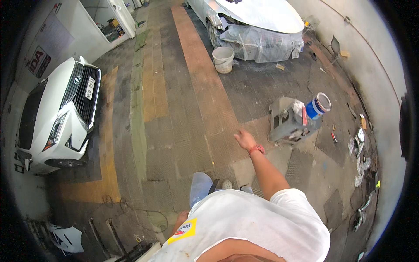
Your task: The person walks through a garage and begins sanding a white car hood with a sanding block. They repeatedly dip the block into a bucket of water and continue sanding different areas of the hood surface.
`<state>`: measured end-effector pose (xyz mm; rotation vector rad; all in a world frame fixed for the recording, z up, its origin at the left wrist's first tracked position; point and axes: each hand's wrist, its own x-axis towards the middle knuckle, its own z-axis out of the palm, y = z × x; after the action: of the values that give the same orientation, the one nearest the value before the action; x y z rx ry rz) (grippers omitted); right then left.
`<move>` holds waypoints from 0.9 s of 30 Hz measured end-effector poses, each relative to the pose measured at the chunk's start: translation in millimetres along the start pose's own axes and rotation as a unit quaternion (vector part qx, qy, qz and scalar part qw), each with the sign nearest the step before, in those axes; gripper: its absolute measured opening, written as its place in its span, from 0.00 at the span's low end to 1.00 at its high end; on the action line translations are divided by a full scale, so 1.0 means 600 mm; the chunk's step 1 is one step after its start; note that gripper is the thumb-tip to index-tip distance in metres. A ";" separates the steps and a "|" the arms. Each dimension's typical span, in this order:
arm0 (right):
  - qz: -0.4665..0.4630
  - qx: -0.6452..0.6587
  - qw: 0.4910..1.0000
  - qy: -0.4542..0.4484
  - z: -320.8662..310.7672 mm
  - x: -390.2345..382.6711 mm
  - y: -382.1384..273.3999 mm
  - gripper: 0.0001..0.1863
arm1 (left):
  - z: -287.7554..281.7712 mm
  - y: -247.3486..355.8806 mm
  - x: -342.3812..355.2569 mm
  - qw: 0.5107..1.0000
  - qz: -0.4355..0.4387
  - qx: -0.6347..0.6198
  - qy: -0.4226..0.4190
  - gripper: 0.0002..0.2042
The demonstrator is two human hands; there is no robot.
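Observation:
My right hand [244, 139] hangs over the tiled floor with its fingers apart and nothing in it, a red band at the wrist. Just to its right stands a grey stool [281, 124]. On top are a blue paint can with a metal lid [316, 109], a red block-like item [304, 115] and a crumpled pale piece [298, 106]. My left hand [182, 216] shows only in part beside my white shirt, low in the view; its fingers are mostly hidden.
A white car [65, 109] stands at left. Ahead are another white car [257, 15] with plastic-covered front and a bucket [222, 61]. Scraps [360, 139] line the right wall [384, 87]. A hose [148, 212] and loose panel [65, 238] lie lower left.

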<state>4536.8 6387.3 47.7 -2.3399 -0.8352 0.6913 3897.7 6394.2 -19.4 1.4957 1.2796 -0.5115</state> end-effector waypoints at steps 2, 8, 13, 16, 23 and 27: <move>-0.086 0.039 0.995 -0.021 -0.056 0.124 -0.161 0.33 | -0.051 0.050 0.028 1.000 -0.023 0.008 0.003 0.23; -0.120 -0.044 0.992 0.004 -0.058 0.379 -0.253 0.30 | -0.242 0.200 0.238 0.997 -0.024 0.068 0.002 0.23; 0.228 -0.174 0.954 -0.091 -0.016 0.389 0.146 0.41 | -0.439 0.485 0.553 0.947 0.138 0.288 -0.042 0.24; 0.359 -0.121 0.904 -0.197 0.040 0.321 0.103 0.40 | -0.633 0.605 0.612 0.993 -0.037 -0.072 0.091 0.25; 0.556 -0.037 0.788 -0.262 -0.016 0.363 0.073 0.42 | -0.922 1.062 0.788 0.985 0.058 -0.009 0.161 0.26; 0.473 -0.053 0.841 -0.257 0.008 0.686 0.097 0.36 | -0.964 1.148 0.905 0.988 -0.004 -0.052 0.148 0.26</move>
<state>4834.7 6633.0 -107.0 -2.6277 0.2084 1.7625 4525.0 7235.4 30.9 1.5176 1.5173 -0.2262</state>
